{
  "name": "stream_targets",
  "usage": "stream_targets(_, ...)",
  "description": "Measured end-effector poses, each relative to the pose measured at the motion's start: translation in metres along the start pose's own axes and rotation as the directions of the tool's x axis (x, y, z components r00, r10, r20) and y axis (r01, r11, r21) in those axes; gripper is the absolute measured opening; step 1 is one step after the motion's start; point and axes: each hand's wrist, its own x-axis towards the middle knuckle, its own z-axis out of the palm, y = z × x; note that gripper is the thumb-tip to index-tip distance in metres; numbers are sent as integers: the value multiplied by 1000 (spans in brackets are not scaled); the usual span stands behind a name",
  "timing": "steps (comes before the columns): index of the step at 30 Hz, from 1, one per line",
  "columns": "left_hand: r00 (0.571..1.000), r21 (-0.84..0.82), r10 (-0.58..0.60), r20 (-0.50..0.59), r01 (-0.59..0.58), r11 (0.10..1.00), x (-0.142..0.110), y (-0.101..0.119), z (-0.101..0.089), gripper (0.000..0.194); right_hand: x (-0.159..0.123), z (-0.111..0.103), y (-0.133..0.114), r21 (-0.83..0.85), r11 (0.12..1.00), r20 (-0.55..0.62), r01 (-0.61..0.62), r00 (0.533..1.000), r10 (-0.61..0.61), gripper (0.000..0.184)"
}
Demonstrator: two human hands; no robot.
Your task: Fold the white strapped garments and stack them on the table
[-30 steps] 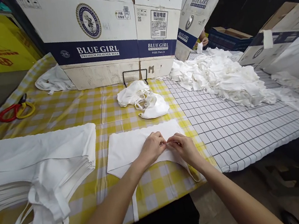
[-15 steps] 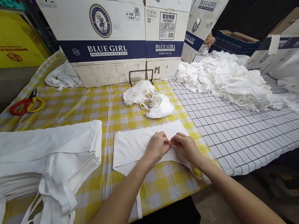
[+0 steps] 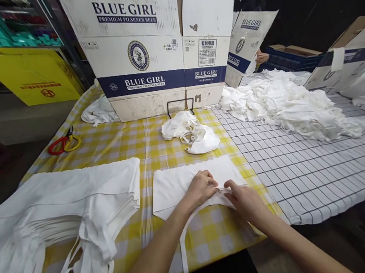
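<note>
A white strapped top [image 3: 176, 184] lies flat on the yellow checked cloth, with a thin strap running down toward the table edge. My left hand [image 3: 203, 186] is closed, its fingertips pinching the top's inner edge. Just to the right, my right hand [image 3: 244, 198] grips the same edge between bent thumb and fingers; its fingertips are partly hidden. A small gap separates the two hands. On my left rests a neat stack of white strapped tops [image 3: 82, 184], straps hanging toward me. Beyond my hands, a crumpled white garment [image 3: 202, 140] lies loose.
Red-and-yellow-handled scissors [image 3: 65, 143] lie at the left. A large beer carton [image 3: 148, 98] stands at the back, with a black wire stand [image 3: 179, 101] before it. A heap of white garments [image 3: 287, 99] covers part of the grid cloth [image 3: 279, 176]. Another person's hand [image 3: 262, 56] shows behind.
My hands have moved slightly apart along the top's edge; before, their fingertips met. The camera view has tilted up and shifted left, showing more of the carton.
</note>
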Motion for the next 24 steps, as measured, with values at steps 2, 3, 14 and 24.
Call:
stream_targets(2,998,-24,23,61,-22,999,-15,1,-15,38,-17,-5,-3,187,980,84,-73,995,58,18)
stream_targets(3,997,-17,27,74,-26,1000,-25,0,-23,45,-26,-6,-4,274,956,117,-108,990,78,23)
stream_targets(14,993,491,-116,-36,118,863,-100,-46,-46,45,-135,34,23,626,674,-21,-392,856,517,40)
stream_targets(24,997,476,-71,-41,82,876,-128,-33,-58,46,-163,97,-41,737,623,58,-261,943,327,27)
